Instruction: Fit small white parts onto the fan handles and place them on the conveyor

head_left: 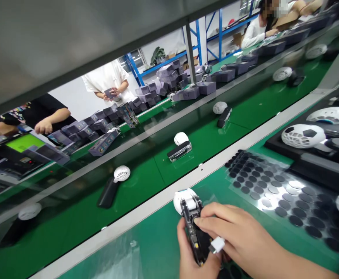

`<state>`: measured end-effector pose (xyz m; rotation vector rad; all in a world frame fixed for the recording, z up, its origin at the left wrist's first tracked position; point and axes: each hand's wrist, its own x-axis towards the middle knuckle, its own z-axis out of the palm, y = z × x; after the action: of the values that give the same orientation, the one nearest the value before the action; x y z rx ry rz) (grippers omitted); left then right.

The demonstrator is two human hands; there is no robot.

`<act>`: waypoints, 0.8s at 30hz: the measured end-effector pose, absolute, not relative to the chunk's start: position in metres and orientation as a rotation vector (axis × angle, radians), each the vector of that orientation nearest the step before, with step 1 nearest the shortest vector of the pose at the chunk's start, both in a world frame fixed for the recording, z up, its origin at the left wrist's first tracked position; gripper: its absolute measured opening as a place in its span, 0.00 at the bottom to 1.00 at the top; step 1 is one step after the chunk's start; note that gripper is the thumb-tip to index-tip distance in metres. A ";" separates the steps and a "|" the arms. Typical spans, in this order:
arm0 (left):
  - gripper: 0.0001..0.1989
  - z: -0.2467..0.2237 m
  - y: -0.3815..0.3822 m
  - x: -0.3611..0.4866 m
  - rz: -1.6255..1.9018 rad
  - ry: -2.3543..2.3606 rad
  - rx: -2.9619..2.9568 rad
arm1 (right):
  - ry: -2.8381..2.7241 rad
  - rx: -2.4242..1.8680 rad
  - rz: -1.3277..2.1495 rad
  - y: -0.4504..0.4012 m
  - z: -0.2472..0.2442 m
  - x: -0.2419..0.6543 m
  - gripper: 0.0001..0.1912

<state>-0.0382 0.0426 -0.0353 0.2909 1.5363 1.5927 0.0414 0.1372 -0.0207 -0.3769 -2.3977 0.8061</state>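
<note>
Boxes (169, 75), contents indistinct and print (104, 145) too small to read, lie beyond the belt (152, 164), while the left hand (194, 269) grips the fan (189, 217) over the bench (160, 223) and the right hand (239, 232) pinches its handle (197, 248).

The device (191, 224) you hold is black with a white head (181, 197). Far of it, your belt (146, 197) is green; right, you have rows of black dots (296, 221) and a black-patched white ball (303, 135).
</note>
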 end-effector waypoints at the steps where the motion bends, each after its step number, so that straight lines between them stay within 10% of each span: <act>1: 0.42 -0.037 0.042 -0.040 1.591 1.541 0.270 | -2.412 -0.351 0.751 0.137 -0.022 0.042 0.22; 8: 0.48 -0.040 0.040 -0.048 1.708 1.340 0.061 | -2.653 -0.326 0.615 0.140 -0.020 0.044 0.30; 15: 0.26 -0.035 0.034 -0.054 1.787 1.074 0.095 | -2.230 -0.576 1.606 0.147 -0.007 0.049 0.14; 24: 0.31 -0.030 0.031 -0.054 1.698 1.080 0.269 | -2.115 -0.544 1.949 0.144 0.010 0.054 0.10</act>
<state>-0.0537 0.0307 -0.0304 0.2695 1.0798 1.6975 0.0537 0.1438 0.0097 -0.5442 -2.1155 1.9495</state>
